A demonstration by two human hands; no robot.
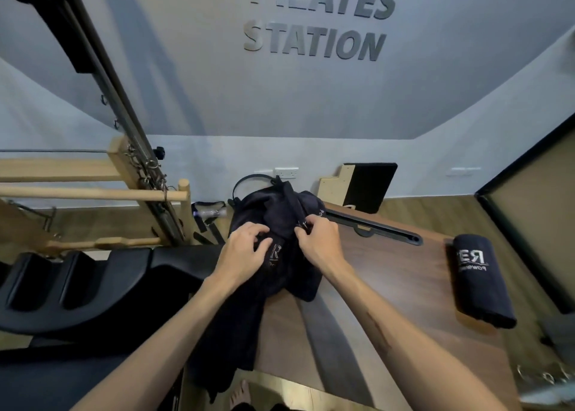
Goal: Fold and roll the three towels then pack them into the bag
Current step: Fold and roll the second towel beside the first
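The dark towel (273, 255) is soft, light and limp; it lies bunched at the table's (389, 273) left edge and hangs over it, so corners seem the best hold. The left hand (245, 248) and right hand (320, 242) pinch its folds. A rolled towel (480, 280) rests far right, in a pilates studio.

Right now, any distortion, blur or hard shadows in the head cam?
Head view: strong wide-angle bending of the wall edges; soft throughout, most at the corners; arm shadows fall across the wooden table; the dark cloth under both hands shows little detail.
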